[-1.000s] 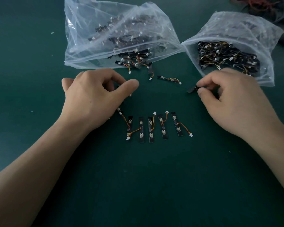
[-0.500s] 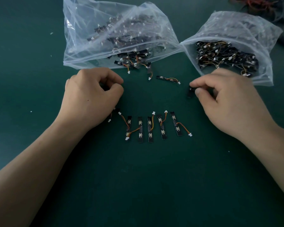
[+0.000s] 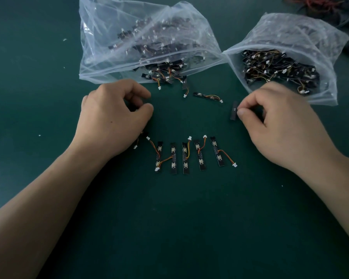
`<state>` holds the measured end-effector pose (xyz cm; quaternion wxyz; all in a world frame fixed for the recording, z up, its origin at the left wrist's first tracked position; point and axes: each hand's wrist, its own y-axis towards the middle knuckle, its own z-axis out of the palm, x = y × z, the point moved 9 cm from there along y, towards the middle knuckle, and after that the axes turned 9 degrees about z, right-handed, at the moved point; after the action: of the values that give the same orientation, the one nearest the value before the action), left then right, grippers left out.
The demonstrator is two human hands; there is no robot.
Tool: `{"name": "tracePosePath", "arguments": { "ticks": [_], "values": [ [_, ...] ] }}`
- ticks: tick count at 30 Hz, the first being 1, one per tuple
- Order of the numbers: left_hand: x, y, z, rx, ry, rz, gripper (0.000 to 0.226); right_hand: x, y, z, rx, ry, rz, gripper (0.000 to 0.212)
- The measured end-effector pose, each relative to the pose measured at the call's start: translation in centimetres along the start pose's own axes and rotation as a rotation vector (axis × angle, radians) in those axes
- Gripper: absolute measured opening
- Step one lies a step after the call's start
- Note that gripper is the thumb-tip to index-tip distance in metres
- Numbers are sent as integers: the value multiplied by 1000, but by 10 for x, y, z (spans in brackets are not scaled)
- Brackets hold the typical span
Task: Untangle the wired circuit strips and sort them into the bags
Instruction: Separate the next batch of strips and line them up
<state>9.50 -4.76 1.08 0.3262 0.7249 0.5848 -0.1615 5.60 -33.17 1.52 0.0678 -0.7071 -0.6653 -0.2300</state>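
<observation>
The right hand [image 3: 280, 125] pinched a dark strip [image 3: 234, 110] between thumb and forefinger over the green mat [image 3: 179, 228], near the open mouth of the right bag [image 3: 330, 63], which was packed with tangled strips. The left hand [image 3: 115, 119] lay knuckles-up, fingers curled and thumb close to the forefinger; whether it gripped anything could not be told. A partly hidden strip [image 3: 143, 135] with a white connector showed at that hand's lower edge. Between the two wrists, a row of five strips [image 3: 185, 158] lay side by side with wires attached. A loose strip [image 3: 207, 96] lay between the bags, and several more spilled from the mouth of the left bag [image 3: 109, 47].
</observation>
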Motion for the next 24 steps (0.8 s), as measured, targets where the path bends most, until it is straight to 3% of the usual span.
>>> {"name": "tracePosePath", "arguments": {
  "ticks": [12, 15, 19, 21, 24],
  "values": [
    [-2, 5, -9, -168, -246, 95, 15, 8, 15, -17, -145, 314, -74, 7],
    [-11, 6, -12, -216, -495, 161, 15, 19, 23, -16, -146, 396, -105, 12],
    [-23, 4, 1, -106, -746, 220, 17, 39, 28, -6, -67, 416, -187, 16],
    [-23, 5, 5, -65, -743, 217, 19, 46, 32, -2, -41, 389, -227, 20],
    [-23, 4, 0, -86, -529, 269, 21, 51, 35, 7, -5, 345, -274, 16]
  ]
}}
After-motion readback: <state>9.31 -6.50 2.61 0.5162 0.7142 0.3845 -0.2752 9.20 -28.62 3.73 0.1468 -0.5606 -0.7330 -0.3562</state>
